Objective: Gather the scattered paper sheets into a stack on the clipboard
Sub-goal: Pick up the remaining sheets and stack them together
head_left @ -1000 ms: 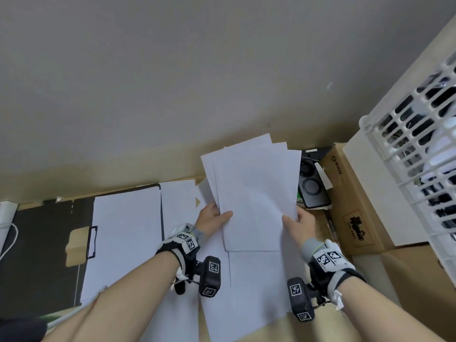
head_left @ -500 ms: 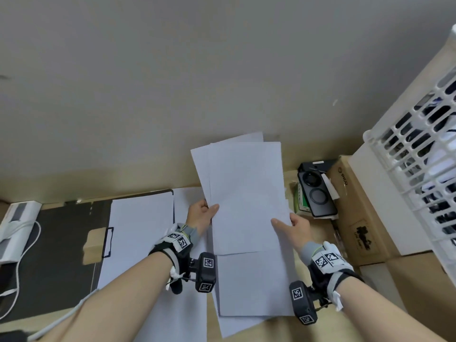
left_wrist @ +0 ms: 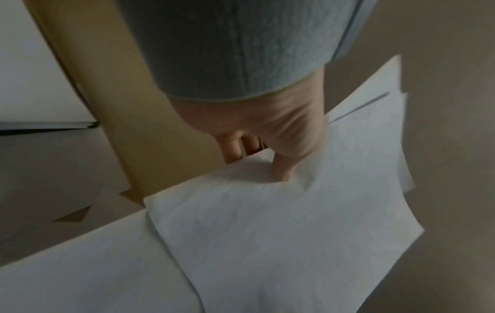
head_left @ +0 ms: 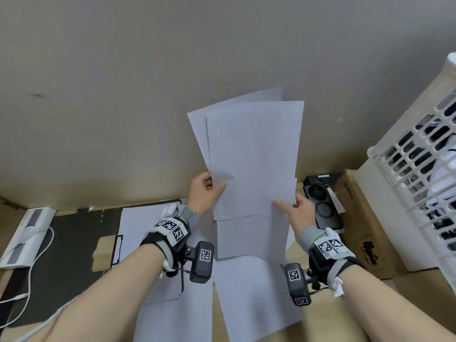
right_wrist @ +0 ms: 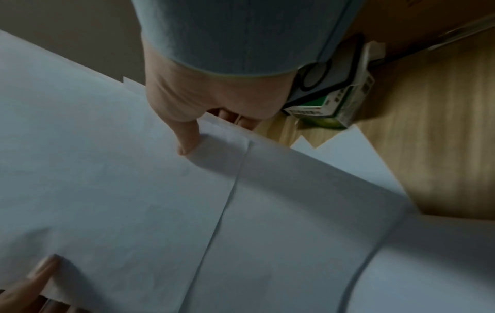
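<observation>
I hold a loose bunch of white paper sheets (head_left: 251, 154) upright above the desk, its edges uneven. My left hand (head_left: 206, 187) pinches the bunch's left edge, thumb in front (left_wrist: 281, 169). My right hand (head_left: 296, 206) pinches the right edge, thumb on the front (right_wrist: 187, 139). More sheets (head_left: 254, 292) lie flat on the desk below, and one lower sheet (head_left: 246, 238) overlaps them. The black clipboard (head_left: 74, 243) lies at left with a white sheet (head_left: 143, 223) on it and its clip (head_left: 108, 250) near the left edge of that sheet.
A black device (head_left: 320, 206) and a brown cardboard box (head_left: 365, 225) stand right of the papers. A white slatted basket (head_left: 419, 169) fills the far right. A white power strip (head_left: 27, 230) with a cable (head_left: 29, 275) sits at the far left. A beige wall rises behind.
Both hands have lifted the bunch of sheets up off the desk and tipped it more upright. The sheets have slid closer together in the grip.
</observation>
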